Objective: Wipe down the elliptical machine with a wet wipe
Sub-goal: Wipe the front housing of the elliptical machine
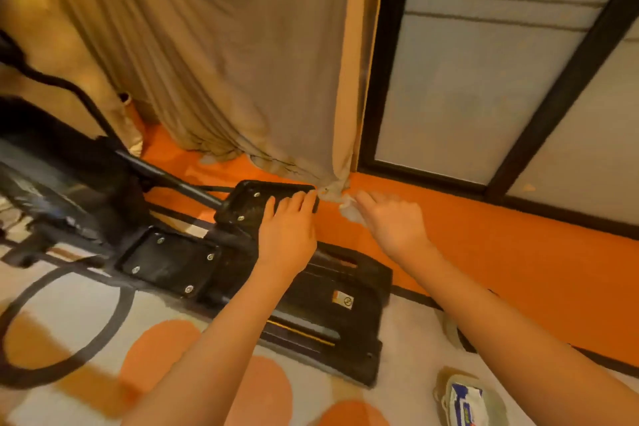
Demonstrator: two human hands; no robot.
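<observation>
Black plastic and steel make up the elliptical machine [193, 252], which lies low across the left and middle of the view on a patterned rug [69, 339], its two foot pedals side by side and its rear base pointing toward the orange floor [484, 252]. The left hand [287, 228] rests flat on the far pedal [262, 204], fingers spread and relaxed over its outer edge, gripping nothing. The right hand [390, 218] hovers just beside that pedal, above the floor, with a crumpled wet wipe [351, 209] pinched at its fingertips; the wipe does not touch the machine. Judging by this, the work is at the pedals, with the left hand steadying one while the wipe is brought in. Whether any surface is already clean cannot be told, since no wet sheen or streaks are readable. The near pedal [169, 259], the rear base [339, 322] and the frame at far left all appear left to do. A pack of wipes [466, 405] lies on the rug at lower right, and a curtain [224, 62] hangs behind.
</observation>
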